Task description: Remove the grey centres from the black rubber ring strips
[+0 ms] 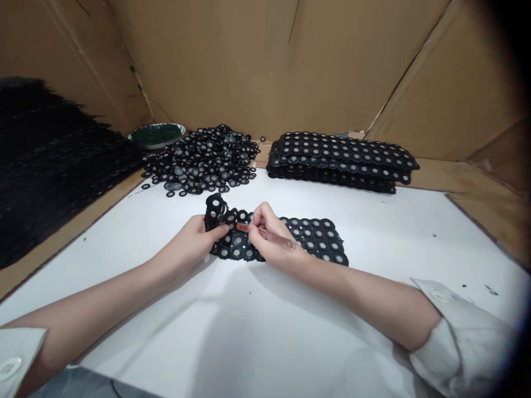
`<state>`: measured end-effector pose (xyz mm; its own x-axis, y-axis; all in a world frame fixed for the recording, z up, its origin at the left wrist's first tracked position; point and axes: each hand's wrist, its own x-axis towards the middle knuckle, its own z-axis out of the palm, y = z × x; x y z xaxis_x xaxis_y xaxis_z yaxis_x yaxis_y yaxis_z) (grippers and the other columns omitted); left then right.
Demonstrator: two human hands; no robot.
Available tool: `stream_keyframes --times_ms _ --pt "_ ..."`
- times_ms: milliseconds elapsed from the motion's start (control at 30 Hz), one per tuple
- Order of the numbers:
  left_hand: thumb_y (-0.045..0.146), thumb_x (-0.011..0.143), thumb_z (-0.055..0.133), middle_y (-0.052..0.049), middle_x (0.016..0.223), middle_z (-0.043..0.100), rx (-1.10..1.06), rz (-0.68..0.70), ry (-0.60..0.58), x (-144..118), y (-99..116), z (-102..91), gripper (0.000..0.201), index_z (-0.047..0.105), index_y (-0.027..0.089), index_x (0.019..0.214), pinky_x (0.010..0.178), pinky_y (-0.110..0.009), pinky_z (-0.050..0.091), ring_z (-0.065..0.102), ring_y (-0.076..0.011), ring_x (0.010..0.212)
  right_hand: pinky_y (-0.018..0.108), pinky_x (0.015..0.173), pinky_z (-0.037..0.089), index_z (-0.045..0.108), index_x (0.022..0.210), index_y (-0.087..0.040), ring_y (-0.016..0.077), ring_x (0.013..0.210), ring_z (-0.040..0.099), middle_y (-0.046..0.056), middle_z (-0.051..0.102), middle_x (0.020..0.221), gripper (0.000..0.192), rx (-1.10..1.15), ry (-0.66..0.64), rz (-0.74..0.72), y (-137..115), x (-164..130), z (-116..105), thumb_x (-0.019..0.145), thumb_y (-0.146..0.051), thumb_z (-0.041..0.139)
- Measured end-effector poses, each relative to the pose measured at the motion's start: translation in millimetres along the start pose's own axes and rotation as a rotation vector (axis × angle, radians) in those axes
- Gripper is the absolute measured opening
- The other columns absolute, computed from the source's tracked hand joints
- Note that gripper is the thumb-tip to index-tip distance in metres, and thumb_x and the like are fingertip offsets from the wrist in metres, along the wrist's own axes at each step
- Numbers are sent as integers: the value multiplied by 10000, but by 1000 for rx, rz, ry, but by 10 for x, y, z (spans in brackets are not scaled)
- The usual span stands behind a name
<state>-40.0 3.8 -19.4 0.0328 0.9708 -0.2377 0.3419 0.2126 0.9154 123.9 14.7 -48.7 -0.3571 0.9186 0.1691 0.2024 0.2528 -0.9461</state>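
Note:
A black strip of joined rings with pale round centres (321, 235) lies on the white table. Its left end is lifted and bent up, pinched by my left hand (205, 235) between thumb and fingers. My right hand (269, 235) is closed around a slim tool with a reddish-brown, see-through handle (276, 239). The tool points left, its tip close to the rings beside my left thumb. Whether the tip touches them I cannot tell. My right hand covers the middle of the strip.
Behind my hands is a heap of loose black rings (203, 160). A white-rimmed dish of small dark green pieces (155, 135) stands behind it. Stacked ring strips (340, 160) lie at the back right. A dark bristly mass (53, 171) fills the left; cardboard walls (265, 66) enclose the table.

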Motion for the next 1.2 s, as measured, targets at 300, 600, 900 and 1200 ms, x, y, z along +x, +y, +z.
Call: stream_keyframes --times_ms 300,600,900,1200 --pt "386 655 590 -41 706 660 119 -20 -78 -36 153 -27 218 644 187 727 632 -319 446 593 -234 720 200 443 268 324 756 -227 78 472 355 -64 384 566 65 -77 -14 1 -18 19 -8 765 -224 388" --pt "511 596 608 -41 763 642 427 89 107 250 39 -302 388 579 181 797 599 -286 412 579 -233 721 204 474 285 358 754 -222 80 504 405 -57 447 625 52 39 -32 34 7 23 8 759 -230 409" --pt "486 716 473 -44 966 590 899 335 191 294 -90 -344 404 534 263 1047 853 -396 297 470 -268 977 207 509 309 378 748 -224 145 727 565 -36 469 633 49 122 -40 68 -24 16 0 767 -234 422" --pt "385 755 451 -19 979 635 935 395 145 254 -58 -284 238 629 297 887 881 -422 235 447 -280 992 223 529 313 386 754 -225 116 593 505 -48 449 606 73 29 -16 13 38 -6 8 782 -271 435"
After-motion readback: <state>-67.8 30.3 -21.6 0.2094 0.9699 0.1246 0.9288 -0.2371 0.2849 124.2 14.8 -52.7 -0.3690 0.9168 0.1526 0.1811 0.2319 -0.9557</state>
